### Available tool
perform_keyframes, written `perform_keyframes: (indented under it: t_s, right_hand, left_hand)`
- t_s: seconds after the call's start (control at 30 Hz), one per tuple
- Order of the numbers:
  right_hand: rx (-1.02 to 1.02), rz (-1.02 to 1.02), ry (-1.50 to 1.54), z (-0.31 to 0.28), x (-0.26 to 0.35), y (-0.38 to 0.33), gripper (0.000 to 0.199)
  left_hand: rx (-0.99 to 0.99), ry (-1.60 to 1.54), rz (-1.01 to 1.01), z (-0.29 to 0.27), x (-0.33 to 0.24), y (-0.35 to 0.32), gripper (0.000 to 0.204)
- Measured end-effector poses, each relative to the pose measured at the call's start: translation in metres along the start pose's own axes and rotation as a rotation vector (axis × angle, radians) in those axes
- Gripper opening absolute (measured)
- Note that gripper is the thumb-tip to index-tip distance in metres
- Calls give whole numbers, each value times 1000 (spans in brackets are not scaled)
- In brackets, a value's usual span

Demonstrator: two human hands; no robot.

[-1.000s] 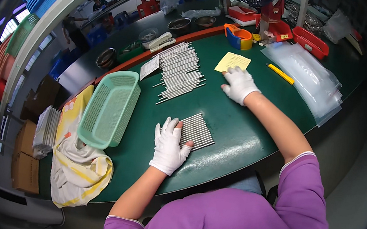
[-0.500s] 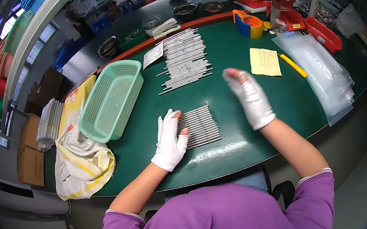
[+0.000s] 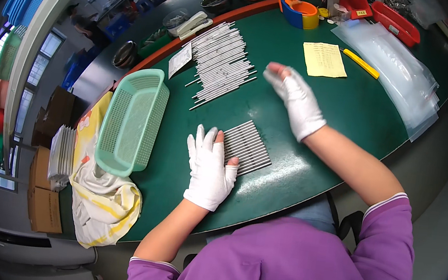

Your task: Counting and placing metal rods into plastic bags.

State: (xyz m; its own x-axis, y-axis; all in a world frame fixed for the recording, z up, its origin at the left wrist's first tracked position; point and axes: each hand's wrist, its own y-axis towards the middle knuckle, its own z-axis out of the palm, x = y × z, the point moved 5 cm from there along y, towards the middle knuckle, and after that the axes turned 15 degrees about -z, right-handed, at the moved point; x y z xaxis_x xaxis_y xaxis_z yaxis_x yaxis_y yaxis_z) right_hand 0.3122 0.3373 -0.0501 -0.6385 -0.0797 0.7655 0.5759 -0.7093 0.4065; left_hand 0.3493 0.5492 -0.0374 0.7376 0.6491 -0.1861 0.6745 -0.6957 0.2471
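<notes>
Your left hand (image 3: 209, 169) lies flat and open, fingers on the edge of a small row of rods (image 3: 246, 147). Your right hand (image 3: 295, 99) is blurred in the air, open, holding nothing, between that row and the big pile of rods (image 3: 221, 61). It looks like you are lining rods up side by side. Next you would need a careful pinch from the pile. The worktop (image 3: 351, 108) is green. A green basket (image 3: 131, 120) sits to your left, clear bags (image 3: 398, 63) to your right.
</notes>
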Motion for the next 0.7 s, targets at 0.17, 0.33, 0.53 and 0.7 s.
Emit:
perform_keyframes:
  t_s: [0.17, 0.33, 0.53, 0.7]
  right_hand:
    - [-143, -286, -212, -44, 24, 36, 44]
    - [-187, -110, -159, -43, 22, 31, 47]
    - [-120, -77, -167, -40, 20, 32, 46]
    - [-150, -67, -194, -44, 25, 36, 48]
  left_hand:
    - [53, 63, 101, 12, -1, 0, 65]
    - [58, 105, 76, 18, 7, 23, 63]
    - [46, 197, 63, 28, 22, 56, 61]
    - [-7, 216, 52, 33, 30, 75, 58]
